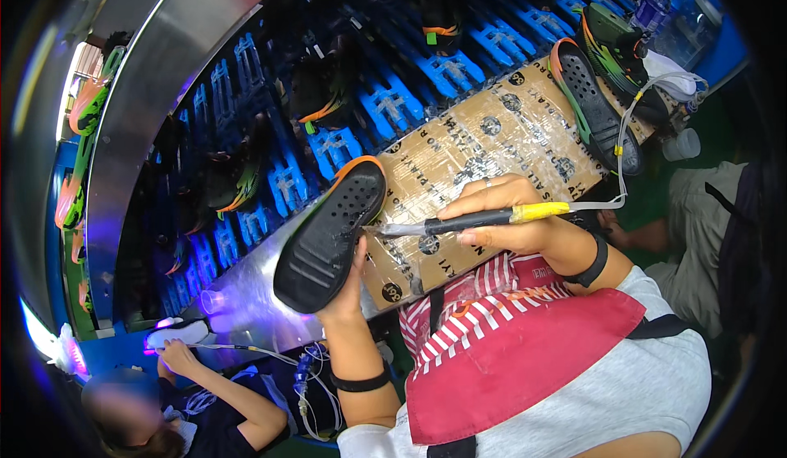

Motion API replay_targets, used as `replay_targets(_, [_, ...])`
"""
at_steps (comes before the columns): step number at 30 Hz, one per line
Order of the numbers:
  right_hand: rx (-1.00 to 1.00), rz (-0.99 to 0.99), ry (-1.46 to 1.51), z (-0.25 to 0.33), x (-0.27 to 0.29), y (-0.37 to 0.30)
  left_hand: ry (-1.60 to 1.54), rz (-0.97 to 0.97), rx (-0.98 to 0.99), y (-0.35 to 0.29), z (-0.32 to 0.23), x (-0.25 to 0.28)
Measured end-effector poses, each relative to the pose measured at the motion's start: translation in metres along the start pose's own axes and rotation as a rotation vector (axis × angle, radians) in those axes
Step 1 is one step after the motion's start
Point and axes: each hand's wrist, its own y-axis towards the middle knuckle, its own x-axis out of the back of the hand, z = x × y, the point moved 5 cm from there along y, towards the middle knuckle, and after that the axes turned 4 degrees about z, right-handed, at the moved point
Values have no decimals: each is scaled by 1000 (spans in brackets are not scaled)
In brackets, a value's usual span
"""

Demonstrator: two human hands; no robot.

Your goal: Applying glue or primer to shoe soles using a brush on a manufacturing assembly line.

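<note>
A black shoe sole (326, 241) with an orange and green rim is tilted up in my left hand (349, 292), its holed inner face showing. My left fingers are mostly hidden behind the sole; the thumb lies along its edge. My right hand (507, 212) is closed around a glue brush (467, 222) with a black and yellow handle. A clear tube (620, 163) runs from the handle's end toward the upper right. The pale bristles reach the sole's right edge, though I cannot tell whether they touch it.
Brown taped cardboard (459, 150) covers the bench under my hands. Another black sole (592, 105) lies at its right end beside a dark green shoe (611, 48). Beyond runs a conveyor with blue holders (393, 107). A co-worker (221, 396) handles a white sole at lower left.
</note>
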Motion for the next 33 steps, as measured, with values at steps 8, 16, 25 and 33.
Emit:
replay_targets(8, [-317, -240, 148, -11, 5, -4, -19, 217, 230, -32, 41, -11])
replay_targets(16, [-346, -376, 291, -17, 4, -5, -240, 243, 509, -43, 81, -9])
replay_targets(25, [-96, -279, -57, 11, -20, 19, -223, 317, 177, -27, 83, -18])
replay_targets(33, [241, -526, -724, 22, -32, 46, 81, 379, 141, -32, 83, 20])
